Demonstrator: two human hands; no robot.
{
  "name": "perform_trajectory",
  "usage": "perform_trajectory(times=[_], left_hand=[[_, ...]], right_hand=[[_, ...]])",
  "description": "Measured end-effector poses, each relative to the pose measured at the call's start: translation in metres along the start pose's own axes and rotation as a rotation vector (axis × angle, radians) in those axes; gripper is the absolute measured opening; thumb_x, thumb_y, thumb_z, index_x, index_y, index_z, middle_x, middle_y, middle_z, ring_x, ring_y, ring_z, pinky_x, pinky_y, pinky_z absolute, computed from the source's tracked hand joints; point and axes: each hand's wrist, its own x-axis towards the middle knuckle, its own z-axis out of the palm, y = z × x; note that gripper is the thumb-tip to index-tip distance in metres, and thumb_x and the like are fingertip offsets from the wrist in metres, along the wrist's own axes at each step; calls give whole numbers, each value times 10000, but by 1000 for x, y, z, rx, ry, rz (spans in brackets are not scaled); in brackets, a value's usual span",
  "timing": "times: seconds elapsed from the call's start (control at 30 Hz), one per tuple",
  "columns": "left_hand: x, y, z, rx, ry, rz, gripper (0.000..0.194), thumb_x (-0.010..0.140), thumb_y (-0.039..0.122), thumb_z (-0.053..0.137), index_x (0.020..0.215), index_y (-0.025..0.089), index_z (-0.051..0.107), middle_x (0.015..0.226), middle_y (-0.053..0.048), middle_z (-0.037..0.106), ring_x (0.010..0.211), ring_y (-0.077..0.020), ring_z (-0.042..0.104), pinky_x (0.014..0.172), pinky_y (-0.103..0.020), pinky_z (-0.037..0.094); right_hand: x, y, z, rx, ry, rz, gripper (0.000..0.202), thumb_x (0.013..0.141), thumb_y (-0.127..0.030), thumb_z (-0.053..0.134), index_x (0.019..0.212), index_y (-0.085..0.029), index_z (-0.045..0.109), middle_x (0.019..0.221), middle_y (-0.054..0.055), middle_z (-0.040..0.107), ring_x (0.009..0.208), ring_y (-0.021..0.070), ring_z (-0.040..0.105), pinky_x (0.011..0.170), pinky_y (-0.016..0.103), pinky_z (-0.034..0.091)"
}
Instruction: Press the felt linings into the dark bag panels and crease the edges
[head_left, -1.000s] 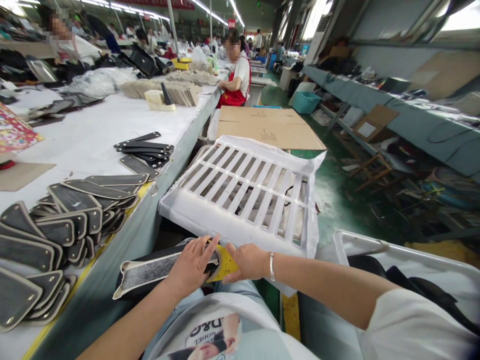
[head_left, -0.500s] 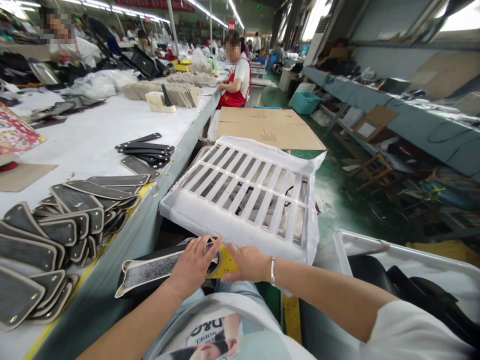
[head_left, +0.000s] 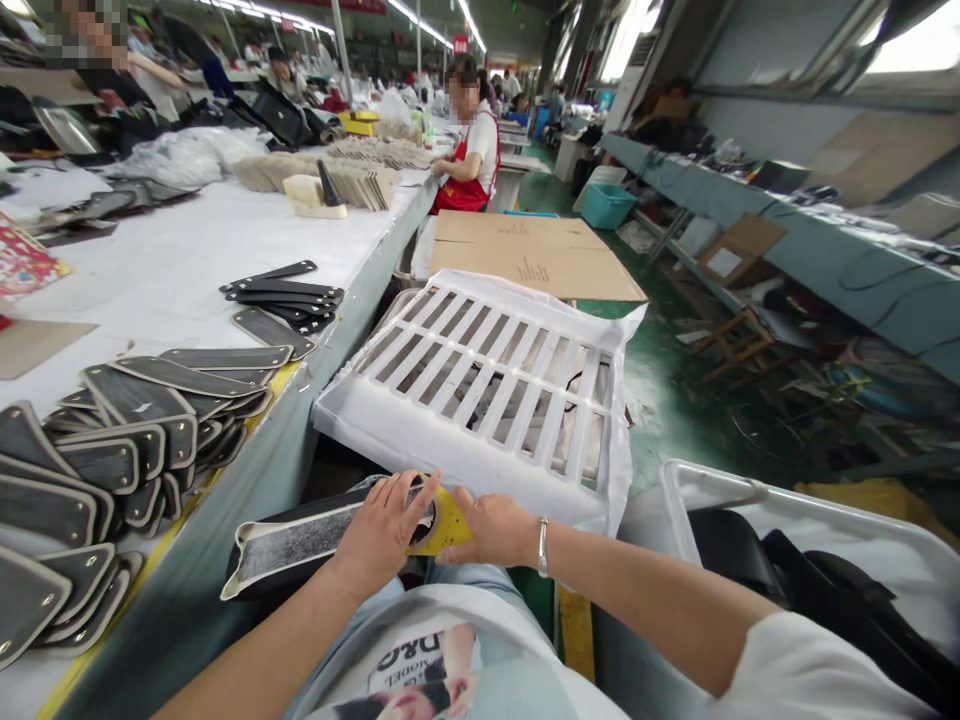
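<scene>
Shirt (head_left: 442, 660), near: inverted "D&G", "MODEL". Left hand (head_left: 384, 525) clasps the black bag piece (head_left: 296, 548); right hand (head_left: 496, 528) pinches the yellow tool (head_left: 448, 524).

"Left of the left hand (head_left: 379, 530)?"
"A long white-covered table (head_left: 172, 270), bearing flat grey pieces (head_left: 139, 390)."
"Right of the right hand (head_left: 499, 530)?"
"A white plastic tub (head_left: 739, 490) holding black pieces (head_left: 731, 550). Ahead, a white slatted plastic rack (head_left: 375, 410), flat brown cardboard (head_left: 525, 255) beyond."

left hand: (head_left: 384, 528) gripping the dark piece (head_left: 296, 550) with pale edging, over the lap
right hand: (head_left: 491, 528) on the yellow thing (head_left: 448, 525), right up against that piece
rack: (head_left: 491, 385) white slatted one, just past the hands
table: (head_left: 180, 235) loads of grey pieces (head_left: 146, 400) piled up, edges overlapping
</scene>
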Motion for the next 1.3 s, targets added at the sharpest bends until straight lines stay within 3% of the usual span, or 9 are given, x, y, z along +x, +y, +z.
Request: perform_trajectory(times=[0.13,0.5,0.87,1.3], left_hand=[[-1,0,0,-29,-28,-20,906,700,-9,478,1488,204,84,1321,-181,431,1193,-320,469,1018,-471,377],[-3,-4,1,-122,-41,-20,995,637,-9,502,1488,231,44,1339,-164,385,1207,-328,439,1023,-499,365],[-4,-6,3,-239,-20,-31,997,660,61,559,1489,211,27,1338,-159,413,1228,-317,425,1029,-490,359],[-2,1,-3,-208,-15,-44,971,694,99,584,1481,195,25,1308,-166,434,1199,-317,446,1019,-472,354]], right_hand=[[-6,-5,10,106,52,90,754,720,-758,518,1159,-150,436,879,128,675,716,297,644,535,329,432],[-9,-10,13,84,65,118,772,710,-781,502,1158,-156,442,867,131,683,713,307,644,530,331,403],[-15,-25,24,160,105,262,738,739,-759,488,1156,-154,423,881,125,674,764,323,649,559,346,422],[-16,-47,31,197,199,376,682,761,-733,480,1125,-160,414,880,119,679,824,327,663,611,369,477]])
